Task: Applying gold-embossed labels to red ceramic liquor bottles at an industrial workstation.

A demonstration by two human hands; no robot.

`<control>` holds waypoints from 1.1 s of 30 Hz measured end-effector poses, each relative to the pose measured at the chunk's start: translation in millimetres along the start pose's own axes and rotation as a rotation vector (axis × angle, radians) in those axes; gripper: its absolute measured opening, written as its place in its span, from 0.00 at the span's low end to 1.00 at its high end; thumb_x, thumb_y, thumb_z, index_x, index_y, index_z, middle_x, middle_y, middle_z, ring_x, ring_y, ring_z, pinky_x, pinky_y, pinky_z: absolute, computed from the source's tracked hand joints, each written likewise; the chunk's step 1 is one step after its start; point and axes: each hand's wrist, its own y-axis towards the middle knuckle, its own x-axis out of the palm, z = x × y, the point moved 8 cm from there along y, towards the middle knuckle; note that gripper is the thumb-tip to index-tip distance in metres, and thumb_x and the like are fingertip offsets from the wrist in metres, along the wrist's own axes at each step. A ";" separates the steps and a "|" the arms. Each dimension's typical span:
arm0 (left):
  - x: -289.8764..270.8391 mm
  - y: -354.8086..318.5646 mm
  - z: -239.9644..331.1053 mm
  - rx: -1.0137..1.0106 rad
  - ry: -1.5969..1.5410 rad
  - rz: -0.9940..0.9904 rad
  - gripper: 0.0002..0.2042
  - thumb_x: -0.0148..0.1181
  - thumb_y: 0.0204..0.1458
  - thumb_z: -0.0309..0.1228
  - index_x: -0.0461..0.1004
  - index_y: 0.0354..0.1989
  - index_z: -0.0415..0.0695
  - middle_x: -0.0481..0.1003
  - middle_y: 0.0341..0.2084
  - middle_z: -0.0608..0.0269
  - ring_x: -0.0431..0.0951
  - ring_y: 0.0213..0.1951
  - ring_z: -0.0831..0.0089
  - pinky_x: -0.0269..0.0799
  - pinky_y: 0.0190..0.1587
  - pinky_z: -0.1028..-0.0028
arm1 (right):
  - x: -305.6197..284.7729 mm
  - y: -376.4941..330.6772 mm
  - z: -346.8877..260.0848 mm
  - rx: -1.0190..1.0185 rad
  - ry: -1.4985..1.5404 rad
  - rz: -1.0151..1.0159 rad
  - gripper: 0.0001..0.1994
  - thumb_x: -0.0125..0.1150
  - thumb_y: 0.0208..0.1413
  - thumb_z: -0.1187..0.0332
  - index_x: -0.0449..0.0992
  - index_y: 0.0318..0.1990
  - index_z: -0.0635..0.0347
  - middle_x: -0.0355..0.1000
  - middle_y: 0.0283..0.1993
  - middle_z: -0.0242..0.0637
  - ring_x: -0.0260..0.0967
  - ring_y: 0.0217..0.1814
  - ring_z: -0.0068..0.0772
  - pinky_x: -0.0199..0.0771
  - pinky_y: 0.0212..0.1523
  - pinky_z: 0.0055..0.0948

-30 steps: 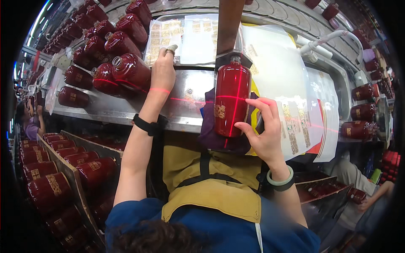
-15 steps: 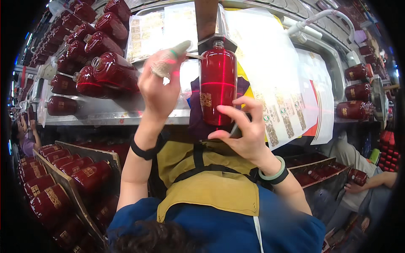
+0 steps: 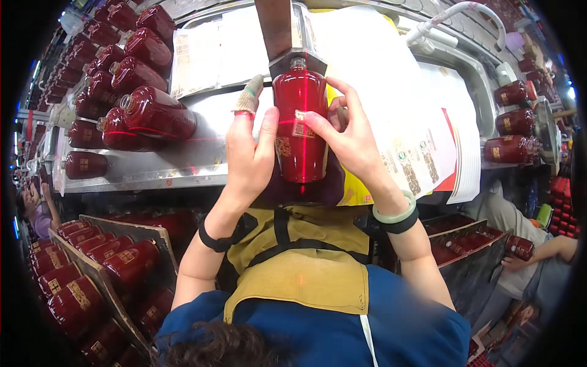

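Observation:
A glossy dark-red glass bottle (image 3: 302,159) lies with its neck away from me, against an angled metal rest (image 3: 317,66). Red light lines cross its face. A small pale-edged decal with gold marks (image 3: 302,127) sits mid-bottle, and a gold pattern (image 3: 282,147) shows lower left. My right hand (image 3: 354,131) has its thumb pressed on the decal and its fingers along the bottle's right side; something dark shows between those fingers, too hidden to name. Along the left side stands my left hand (image 3: 251,153), thumb and forefinger apart. A knitted finger cover (image 3: 247,98) is on its forefinger.
Red bottles (image 3: 156,113) crowd the bench's left; more stand in a wooden crate (image 3: 168,238) below. Decal sheets (image 3: 422,159) lie to the right, before a white curved pipe (image 3: 458,18). Beyond the right-hand crate, another person's hand holds a red bottle (image 3: 520,248).
My right hand has moved up the bottle, and the small decal now shows under its thumb. My left hand has come down beside the bottle. The view has shifted slightly.

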 end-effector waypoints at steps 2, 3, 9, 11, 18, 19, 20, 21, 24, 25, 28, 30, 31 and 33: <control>13.4 -11.3 -12.8 -0.350 -0.328 -0.062 0.31 0.59 0.66 0.35 0.57 0.71 0.29 0.70 0.62 0.41 0.75 0.60 0.64 0.70 0.62 0.67 | 1.8 3.3 6.0 0.047 0.053 -0.021 0.37 0.76 0.54 0.63 0.64 0.69 0.62 0.67 0.38 0.29 0.62 0.36 0.17 0.68 0.39 0.20; 24.6 -14.2 -18.4 -0.432 -0.448 -0.145 0.33 0.61 0.66 0.36 0.56 0.71 0.28 0.72 0.60 0.46 0.76 0.57 0.67 0.72 0.60 0.69 | 1.4 4.9 3.6 0.050 0.055 -0.024 0.37 0.76 0.54 0.63 0.64 0.69 0.62 0.67 0.38 0.29 0.62 0.36 0.17 0.68 0.39 0.20; 32.2 -16.6 -25.1 -0.496 -0.589 -0.180 0.32 0.62 0.65 0.36 0.56 0.72 0.34 0.71 0.60 0.52 0.75 0.58 0.69 0.72 0.61 0.69 | 3.7 14.8 -3.1 0.061 0.116 -0.020 0.33 0.77 0.53 0.65 0.68 0.65 0.61 0.62 0.33 0.23 0.58 0.33 0.13 0.63 0.33 0.18; 37.3 -16.6 -29.5 -0.579 -0.655 -0.212 0.32 0.62 0.65 0.35 0.57 0.72 0.35 0.70 0.61 0.53 0.74 0.59 0.70 0.71 0.61 0.69 | 4.1 16.8 -5.4 0.049 0.112 -0.003 0.32 0.77 0.54 0.66 0.68 0.64 0.61 0.61 0.32 0.22 0.57 0.32 0.12 0.61 0.32 0.17; 34.8 -12.7 -40.3 -0.630 -0.668 -0.187 0.28 0.60 0.66 0.39 0.63 0.68 0.34 0.75 0.55 0.54 0.76 0.56 0.72 0.72 0.59 0.71 | 6.9 11.2 8.7 0.096 0.182 -0.011 0.33 0.75 0.57 0.66 0.66 0.67 0.60 0.61 0.32 0.21 0.56 0.32 0.12 0.60 0.32 0.16; 34.5 -12.2 -39.7 -0.634 -0.670 -0.185 0.28 0.60 0.66 0.39 0.63 0.68 0.34 0.75 0.55 0.54 0.76 0.56 0.72 0.72 0.59 0.71 | 7.1 10.4 7.2 0.100 0.180 -0.013 0.33 0.75 0.57 0.66 0.66 0.67 0.60 0.61 0.32 0.21 0.56 0.32 0.12 0.60 0.32 0.16; 33.8 -12.3 -40.1 -0.652 -0.656 -0.172 0.27 0.60 0.66 0.39 0.64 0.67 0.34 0.76 0.54 0.54 0.76 0.55 0.72 0.73 0.59 0.71 | 7.5 10.2 3.4 0.117 0.194 -0.016 0.34 0.75 0.57 0.66 0.65 0.68 0.60 0.61 0.32 0.21 0.56 0.32 0.12 0.60 0.32 0.15; 33.6 -12.2 -40.6 -0.670 -0.643 -0.160 0.26 0.60 0.66 0.39 0.65 0.66 0.33 0.76 0.53 0.54 0.77 0.54 0.73 0.73 0.58 0.72 | 7.7 10.3 1.5 0.134 0.206 -0.018 0.34 0.74 0.57 0.65 0.64 0.69 0.60 0.61 0.32 0.21 0.57 0.32 0.12 0.61 0.33 0.15; 34.4 -10.5 -41.7 -0.682 -0.613 -0.138 0.26 0.60 0.67 0.39 0.65 0.66 0.33 0.76 0.53 0.54 0.77 0.54 0.73 0.73 0.57 0.72 | 6.0 11.4 3.9 0.148 0.242 -0.005 0.34 0.74 0.57 0.66 0.64 0.69 0.60 0.62 0.32 0.22 0.58 0.32 0.12 0.61 0.33 0.15; 35.0 -11.1 -41.3 -0.686 -0.616 -0.138 0.26 0.60 0.67 0.39 0.65 0.66 0.33 0.76 0.53 0.54 0.77 0.54 0.73 0.73 0.57 0.72 | 5.9 11.2 5.3 0.152 0.239 -0.005 0.34 0.74 0.57 0.66 0.64 0.69 0.60 0.62 0.32 0.22 0.58 0.32 0.12 0.61 0.33 0.15; 34.0 -7.5 -33.7 -0.644 -0.752 -0.133 0.27 0.59 0.67 0.38 0.64 0.68 0.34 0.75 0.55 0.55 0.76 0.55 0.73 0.72 0.59 0.72 | 4.7 11.0 6.5 0.147 0.251 -0.006 0.34 0.74 0.58 0.66 0.64 0.69 0.60 0.62 0.32 0.22 0.58 0.32 0.12 0.62 0.34 0.15; 33.3 -8.9 -35.1 -0.639 -0.724 -0.142 0.27 0.60 0.67 0.37 0.63 0.68 0.34 0.75 0.56 0.54 0.76 0.55 0.73 0.72 0.59 0.72 | 4.7 11.9 7.0 0.157 0.259 -0.020 0.34 0.74 0.58 0.66 0.64 0.69 0.60 0.62 0.32 0.22 0.58 0.32 0.12 0.62 0.35 0.15; 32.6 -9.6 -35.5 -0.630 -0.694 -0.151 0.27 0.60 0.67 0.37 0.63 0.68 0.34 0.75 0.56 0.54 0.76 0.56 0.73 0.72 0.60 0.72 | 5.5 12.1 7.9 0.159 0.259 -0.018 0.34 0.74 0.58 0.66 0.64 0.69 0.60 0.62 0.32 0.22 0.58 0.32 0.12 0.62 0.35 0.15; 32.6 -11.5 -37.8 -0.651 -0.697 -0.157 0.28 0.61 0.66 0.35 0.62 0.69 0.34 0.74 0.58 0.53 0.75 0.57 0.71 0.71 0.61 0.71 | 7.2 12.5 8.8 0.159 0.260 -0.016 0.34 0.74 0.58 0.66 0.64 0.70 0.59 0.63 0.32 0.22 0.59 0.33 0.12 0.63 0.35 0.15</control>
